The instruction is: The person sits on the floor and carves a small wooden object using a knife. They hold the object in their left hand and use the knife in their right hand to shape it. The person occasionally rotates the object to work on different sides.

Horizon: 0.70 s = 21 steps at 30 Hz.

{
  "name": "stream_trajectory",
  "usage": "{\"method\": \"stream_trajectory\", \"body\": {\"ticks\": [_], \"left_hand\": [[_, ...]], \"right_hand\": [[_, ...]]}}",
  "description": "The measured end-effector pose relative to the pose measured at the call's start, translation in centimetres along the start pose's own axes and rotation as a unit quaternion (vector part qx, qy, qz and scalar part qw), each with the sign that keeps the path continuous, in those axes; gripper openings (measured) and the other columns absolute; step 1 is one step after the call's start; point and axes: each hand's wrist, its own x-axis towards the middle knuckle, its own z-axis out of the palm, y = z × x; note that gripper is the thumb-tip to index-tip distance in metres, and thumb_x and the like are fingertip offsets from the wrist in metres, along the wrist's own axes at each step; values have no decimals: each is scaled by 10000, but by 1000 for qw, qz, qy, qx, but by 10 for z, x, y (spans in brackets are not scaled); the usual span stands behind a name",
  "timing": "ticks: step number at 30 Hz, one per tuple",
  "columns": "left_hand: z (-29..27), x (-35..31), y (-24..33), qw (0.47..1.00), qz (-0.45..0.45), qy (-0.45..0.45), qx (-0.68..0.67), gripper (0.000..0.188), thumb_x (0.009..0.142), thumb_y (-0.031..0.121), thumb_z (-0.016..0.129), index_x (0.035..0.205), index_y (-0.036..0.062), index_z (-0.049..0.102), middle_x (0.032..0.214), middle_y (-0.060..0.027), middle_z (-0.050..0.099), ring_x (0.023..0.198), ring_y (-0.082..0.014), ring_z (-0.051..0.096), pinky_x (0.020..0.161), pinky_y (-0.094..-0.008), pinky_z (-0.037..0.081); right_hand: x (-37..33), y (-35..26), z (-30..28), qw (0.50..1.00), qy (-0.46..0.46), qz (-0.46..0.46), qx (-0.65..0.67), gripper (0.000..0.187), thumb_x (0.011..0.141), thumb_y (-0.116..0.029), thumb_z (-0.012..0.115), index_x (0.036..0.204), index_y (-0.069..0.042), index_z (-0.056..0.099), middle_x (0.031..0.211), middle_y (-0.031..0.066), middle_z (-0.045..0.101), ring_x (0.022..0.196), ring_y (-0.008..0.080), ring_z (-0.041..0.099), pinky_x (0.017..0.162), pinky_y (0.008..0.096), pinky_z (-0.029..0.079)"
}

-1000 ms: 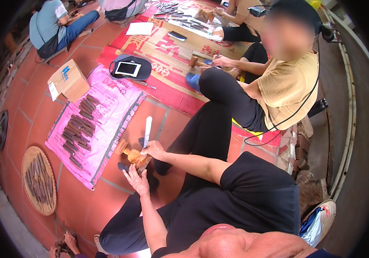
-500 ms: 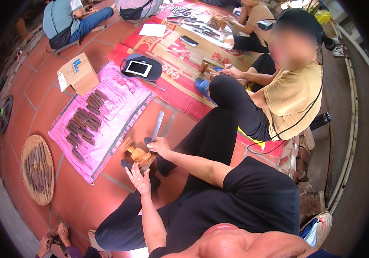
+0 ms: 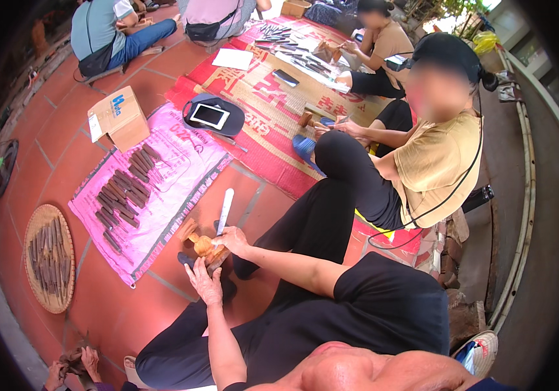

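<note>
A knife (image 3: 226, 207) was held near wood (image 3: 203, 246).
It was gripped in the right hand (image 3: 232, 241); the wood was touched by the left hand (image 3: 206, 283), its grip unclear.

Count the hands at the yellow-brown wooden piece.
2 at the wooden piece: the left hand at its lower edge, the right hand at its right, with the long pale blade. No third hand shows there.

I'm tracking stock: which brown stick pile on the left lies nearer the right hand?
The pile on the pink sheet; the other pile, in the round basket, lies farther from the right hand.
</note>
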Motion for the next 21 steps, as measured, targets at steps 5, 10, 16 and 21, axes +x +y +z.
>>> {"method": "stream_trajectory", "body": {"ticks": [5,10,16,21], "left_hand": [[0,2,1,1000,6,0,-1,633,730,182,760,1297,115,486,1335,-51,481,1382,-372,247,1087,-484,278],[-3,3,7,1000,-4,-2,-2,614,728,165,758,1284,105,502,1321,-64,494,1374,-377,261,1104,-469,270],[-1,1,0,1000,-4,4,-3,635,715,168,770,1287,121,499,1327,-52,488,1377,-368,260,1094,-478,277],[0,1,2,1000,0,6,-3,651,705,168,779,1290,137,495,1329,-44,485,1380,-361,260,1084,-488,284]], "right_hand": [[14,-2,-5,980,-19,79,184,126,720,-134,739,736,-32,667,606,42,630,504,131,580,497,276,462],[11,0,-1,995,8,56,87,146,720,-191,734,757,-61,682,650,58,653,561,169,613,525,307,477],[12,-10,7,988,-2,26,-151,246,691,-309,736,836,-110,720,775,107,700,745,274,680,669,388,517],[17,-2,1,992,9,82,94,245,692,-263,745,863,-89,720,749,103,694,698,240,675,667,369,516]]}}
